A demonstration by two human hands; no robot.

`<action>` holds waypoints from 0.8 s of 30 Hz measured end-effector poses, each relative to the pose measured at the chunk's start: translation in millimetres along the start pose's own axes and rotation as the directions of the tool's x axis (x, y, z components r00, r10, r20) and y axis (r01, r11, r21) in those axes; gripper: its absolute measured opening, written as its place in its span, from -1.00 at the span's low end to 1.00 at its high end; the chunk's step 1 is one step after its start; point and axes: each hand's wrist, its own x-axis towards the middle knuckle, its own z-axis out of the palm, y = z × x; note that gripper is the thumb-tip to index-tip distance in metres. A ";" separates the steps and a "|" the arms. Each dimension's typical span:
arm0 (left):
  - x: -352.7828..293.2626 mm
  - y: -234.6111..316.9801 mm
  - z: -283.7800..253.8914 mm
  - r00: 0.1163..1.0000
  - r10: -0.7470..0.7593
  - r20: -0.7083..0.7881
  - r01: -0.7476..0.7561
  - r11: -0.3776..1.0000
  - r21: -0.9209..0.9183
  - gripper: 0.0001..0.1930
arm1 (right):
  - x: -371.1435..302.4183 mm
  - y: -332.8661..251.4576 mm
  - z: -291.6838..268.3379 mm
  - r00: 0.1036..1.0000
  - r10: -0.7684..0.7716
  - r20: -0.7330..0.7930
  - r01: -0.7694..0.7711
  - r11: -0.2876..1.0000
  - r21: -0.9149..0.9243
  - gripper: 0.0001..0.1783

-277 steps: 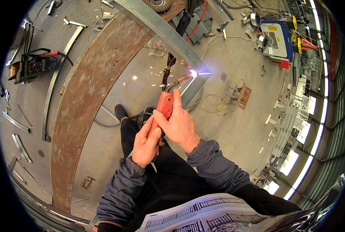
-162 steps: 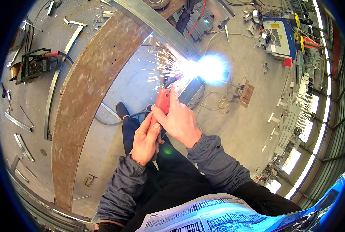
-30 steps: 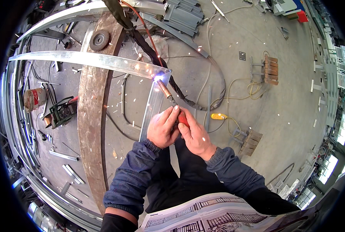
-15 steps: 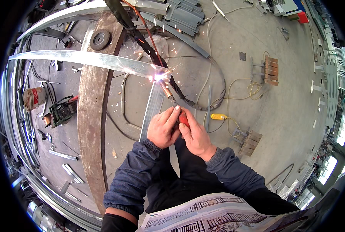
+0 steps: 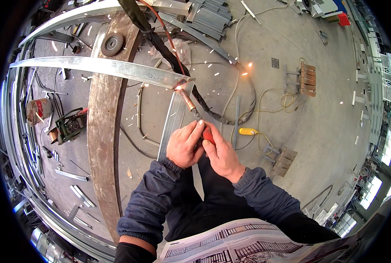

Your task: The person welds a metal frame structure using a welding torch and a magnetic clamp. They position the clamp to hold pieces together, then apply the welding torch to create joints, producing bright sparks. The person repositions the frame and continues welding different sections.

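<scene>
Both of my hands are wrapped round a welding torch (image 5: 187,101) with a red handle and a copper-coloured nozzle. My left hand (image 5: 184,144) grips it from the left side, and my right hand (image 5: 223,153) closes on the red grip from the right. The nozzle tip sits at the corner where a long galvanized steel tube (image 5: 112,69) meets a second tube (image 5: 172,116) that runs down toward my legs. A small orange glow shows at that joint. The torch's black-wrapped cable (image 5: 162,49) passes behind the corner and loops to the right.
A rusty steel beam (image 5: 103,144) runs under the long tube, with a grinding disc (image 5: 114,44) on it. At left are a bucket (image 5: 39,111) and a green-framed machine (image 5: 71,126). Steel offcuts (image 5: 208,19) lie at the top; small wooden stools (image 5: 308,79) and a yellow box (image 5: 248,131) stand right.
The bright arc at the corner has gone out, leaving a dim glow. Sparks have scattered wider over the floor. My hands and the torch have hardly moved.
</scene>
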 end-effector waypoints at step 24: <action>-0.4 2.6 -2.9 0.999 -0.031 0.010 0.030 0.999 0.022 -0.07 | 0.0 -5.3 0.0 1.000 -0.002 -0.002 0.002 1.000 0.026 -0.37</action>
